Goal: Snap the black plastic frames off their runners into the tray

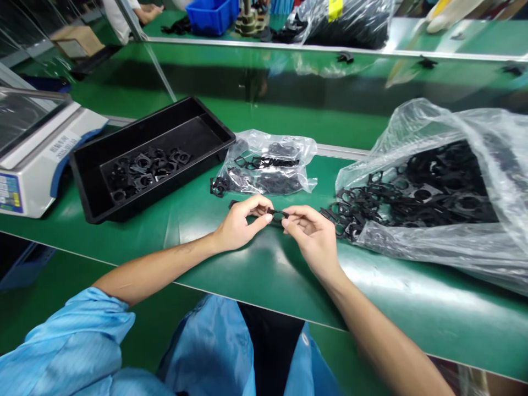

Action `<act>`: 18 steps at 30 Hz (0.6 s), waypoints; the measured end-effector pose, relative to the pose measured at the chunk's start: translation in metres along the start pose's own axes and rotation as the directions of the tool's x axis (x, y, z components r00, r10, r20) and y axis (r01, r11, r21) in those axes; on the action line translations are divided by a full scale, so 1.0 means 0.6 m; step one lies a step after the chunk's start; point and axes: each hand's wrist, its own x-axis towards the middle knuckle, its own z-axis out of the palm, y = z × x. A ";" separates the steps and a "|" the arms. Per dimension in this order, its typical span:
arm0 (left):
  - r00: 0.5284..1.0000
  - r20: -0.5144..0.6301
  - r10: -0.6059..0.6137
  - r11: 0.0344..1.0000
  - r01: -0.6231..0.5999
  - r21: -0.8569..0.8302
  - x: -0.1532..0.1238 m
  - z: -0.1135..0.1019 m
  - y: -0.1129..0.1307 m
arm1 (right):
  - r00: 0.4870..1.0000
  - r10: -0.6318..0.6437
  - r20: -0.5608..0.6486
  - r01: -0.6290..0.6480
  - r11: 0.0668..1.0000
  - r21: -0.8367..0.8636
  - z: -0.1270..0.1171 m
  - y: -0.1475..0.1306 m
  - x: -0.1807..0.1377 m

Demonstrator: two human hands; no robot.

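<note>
Over the green table (264, 275), my left hand (241, 223) and my right hand (311, 234) meet, both pinching a small black plastic part (277, 214) between thumb and fingers. A small clear bag of black parts (268, 165) lies just beyond my hands. At my right a large clear bag (445, 187) spills several black parts toward my right hand. A black tray (88, 170) holding several separated black parts (144, 168) sits to the left.
A white weighing scale (37, 148) stands at the far left. Behind a metal rail, a second green surface carries a blue bin (212, 15) and another bag of black parts (346, 22). Another person's arm (144, 11) shows at top left.
</note>
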 end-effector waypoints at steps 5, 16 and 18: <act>1.000 0.027 -0.004 0.997 0.002 0.080 0.000 0.002 -0.001 | 0.997 0.067 0.044 -0.069 0.997 0.045 -0.002 -0.004 0.003; 0.879 -0.380 0.288 0.894 -0.104 0.435 0.052 -0.168 0.029 | 0.991 -0.098 0.092 0.102 0.994 -0.036 -0.006 0.014 0.023; 0.816 -0.496 0.296 0.864 -0.007 0.504 0.048 -0.248 0.026 | 0.989 -0.116 0.092 0.123 0.989 -0.080 -0.006 0.014 0.019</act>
